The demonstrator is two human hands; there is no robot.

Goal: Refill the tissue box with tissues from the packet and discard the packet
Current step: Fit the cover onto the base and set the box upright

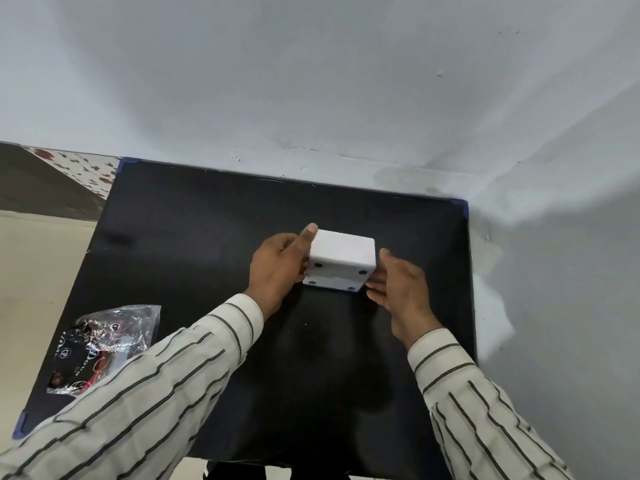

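Note:
A white tissue box (341, 258) sits tilted near the middle of the black table (194, 237), its underside with dark round feet turned toward me. My left hand (280, 268) grips its left side, thumb lying along the top left edge. My right hand (398, 289) is at the box's right side with fingers spread; whether they touch the box is unclear. A crumpled clear plastic packet (104, 344) with dark and red print lies at the table's front left, partly behind my left sleeve. Its contents cannot be made out.
The table stands in a corner, with pale walls (311, 81) behind and to the right. Blue tape marks the table's corners (464, 206). Beige floor (34, 258) and a patterned surface (79, 168) show at the left.

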